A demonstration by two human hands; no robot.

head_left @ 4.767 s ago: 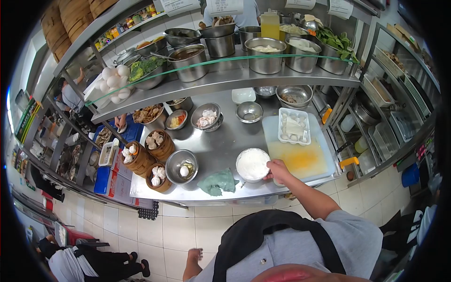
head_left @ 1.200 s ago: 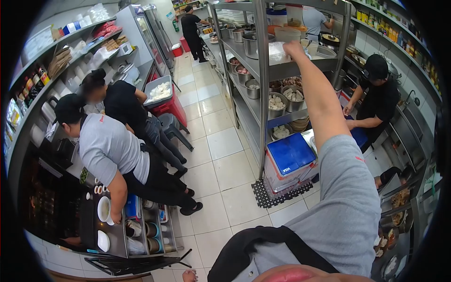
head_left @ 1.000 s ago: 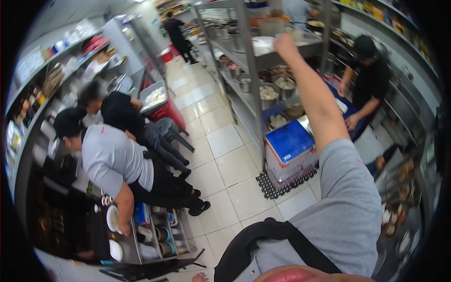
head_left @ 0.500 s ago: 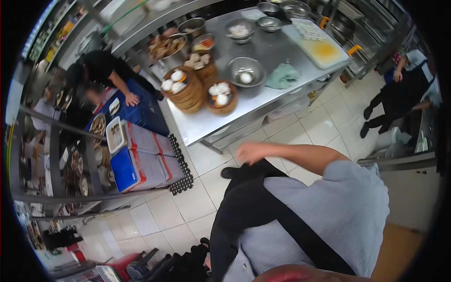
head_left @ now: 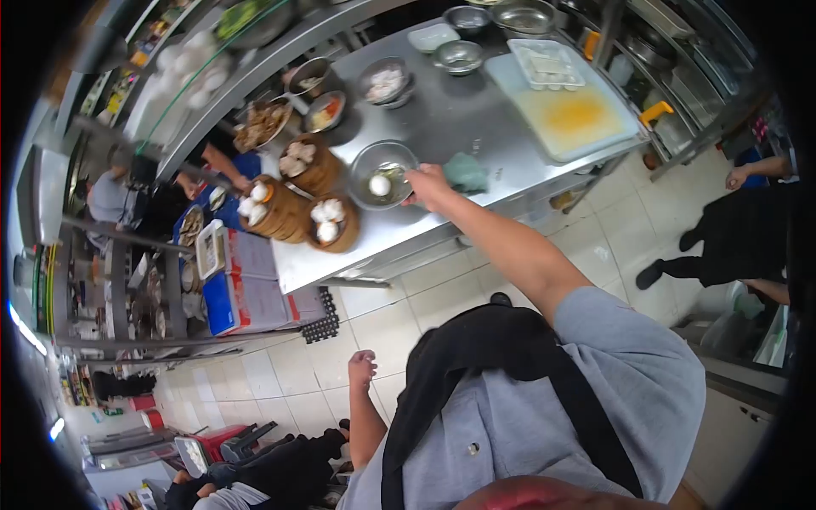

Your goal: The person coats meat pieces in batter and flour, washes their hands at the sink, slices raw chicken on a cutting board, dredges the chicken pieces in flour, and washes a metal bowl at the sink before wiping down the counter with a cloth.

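My right hand (head_left: 430, 185) grips the rim of a round mixing bowl (head_left: 362, 160) on the steel table (head_left: 416, 110). Inside the bowl lies one white, round piece (head_left: 380, 184), of a kind I cannot make out. Right of my hand, a crumpled green cloth (head_left: 465, 172) rests near the table's edge. Left of the bowl is a bamboo steamer (head_left: 344, 235) holding white round pieces. Low over the floor, my left hand (head_left: 362, 367) hangs away from the table, fingers loosely curled and apart, with nothing visible in it.
More bamboo steamers (head_left: 285, 223) stand at the table's left end. A cutting board (head_left: 557, 136) with a yellow stain carries a white tray (head_left: 551, 66). Stacked boxes (head_left: 255, 302) flank the table. One co-worker's hand (head_left: 241, 183) is near the steamers; another person (head_left: 722, 234) stands right.
My right hand has reached from beside my body to the bowl's rim and closed on it. My left hand has come into view. The whole view has shifted.
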